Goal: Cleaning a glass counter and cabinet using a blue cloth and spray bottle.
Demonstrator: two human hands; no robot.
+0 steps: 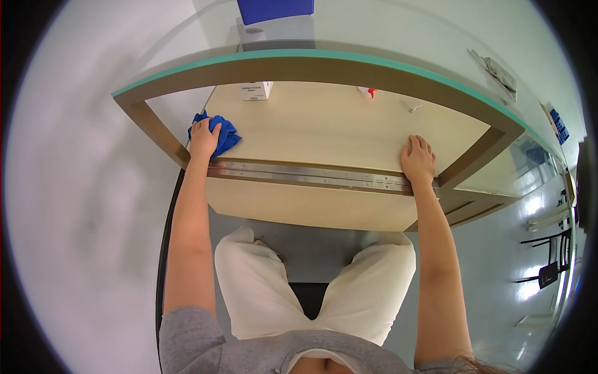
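At the far left edge of the pale wooden tabletop (324, 124), the left hand (204, 138) lies palm down on a crumpled blue cloth (223, 136), fingers curled loosely over it and pressing it to the surface. The cloth is bunched into a rough lump with no clear long axis; its loose folds spill out to the right of the hand, toward the middle of the tabletop. Behind it, near the back edge, stands a small white box (256, 91). Further right lies a small red and white object (369, 92). A long metal hinge strip (311, 174) runs left to right along the near edge. At its right end the right hand (417, 159) rests flat and open, fingers spread, holding nothing.
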